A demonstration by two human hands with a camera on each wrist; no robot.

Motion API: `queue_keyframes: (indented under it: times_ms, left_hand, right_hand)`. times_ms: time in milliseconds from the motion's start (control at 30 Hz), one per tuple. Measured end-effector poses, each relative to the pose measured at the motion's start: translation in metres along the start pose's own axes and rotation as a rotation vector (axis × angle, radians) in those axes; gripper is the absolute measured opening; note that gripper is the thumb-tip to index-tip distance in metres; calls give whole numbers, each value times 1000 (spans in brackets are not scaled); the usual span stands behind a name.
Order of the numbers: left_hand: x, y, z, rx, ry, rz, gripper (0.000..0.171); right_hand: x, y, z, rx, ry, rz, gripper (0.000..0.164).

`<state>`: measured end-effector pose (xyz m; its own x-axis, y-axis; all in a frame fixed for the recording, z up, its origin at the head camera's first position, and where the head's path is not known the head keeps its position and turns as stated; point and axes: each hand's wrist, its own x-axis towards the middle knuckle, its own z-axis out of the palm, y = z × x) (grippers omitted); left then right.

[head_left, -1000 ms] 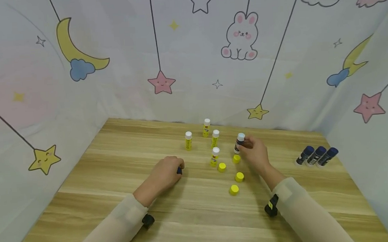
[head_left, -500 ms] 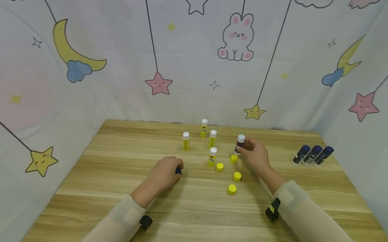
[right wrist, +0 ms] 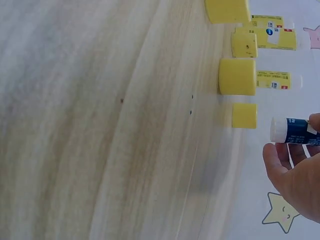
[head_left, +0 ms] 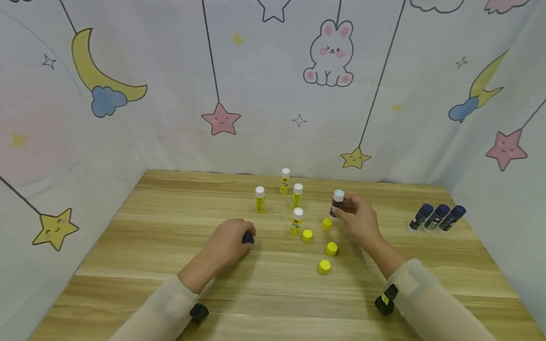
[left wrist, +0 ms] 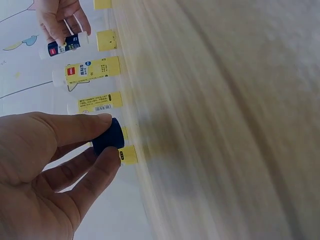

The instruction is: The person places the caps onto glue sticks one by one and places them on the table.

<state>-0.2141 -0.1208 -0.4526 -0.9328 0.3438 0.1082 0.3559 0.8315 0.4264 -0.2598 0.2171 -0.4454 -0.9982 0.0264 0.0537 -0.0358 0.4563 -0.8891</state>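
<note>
My left hand point(head_left: 223, 244) pinches a dark blue cap point(left wrist: 109, 136) between thumb and fingertips, low over the wooden table; whether the cap touches the wood I cannot tell. In my right hand point(head_left: 360, 218) is an uncapped dark blue glue stick point(head_left: 336, 205), white end up. Its base is off the table in both wrist views. Between the hands stand several yellow glue sticks point(head_left: 296, 222) with white tops showing. Several loose yellow caps point(head_left: 331, 249) lie in front of them, one point(right wrist: 244, 116) close to the held glue stick.
Three capped dark blue glue sticks point(head_left: 437, 218) stand in a row near the table's right edge. A printed cloth point(head_left: 177, 140) encloses the table point(head_left: 262, 306) at the back and sides.
The head view has shifted slightly. Relative to the yellow caps, my right hand and its glue stick have moved a little right. The left hand still pinches the blue cap, nearly unmoved.
</note>
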Motion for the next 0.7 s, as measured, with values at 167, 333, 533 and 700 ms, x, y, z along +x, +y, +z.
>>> queue_keyframes:
  times_ms: [167,333,533,700]
  left_hand:
    - [0,0,-2,-22,19,15,17]
    - [2,-1,-4,-24,29,20,18]
    - [5,0,-6,-36,46,22,18]
    - [4,2,-7,-51,64,21,19]
  right_hand:
    - [-5,-4,-1,-1,-14,-18,41]
    - [-10,-7,-1,-3,-29,-54,37]
    - [-18,-9,-1,-21,-40,-108,32]
    - [-25,-13,2,-18,-64,-120,33]
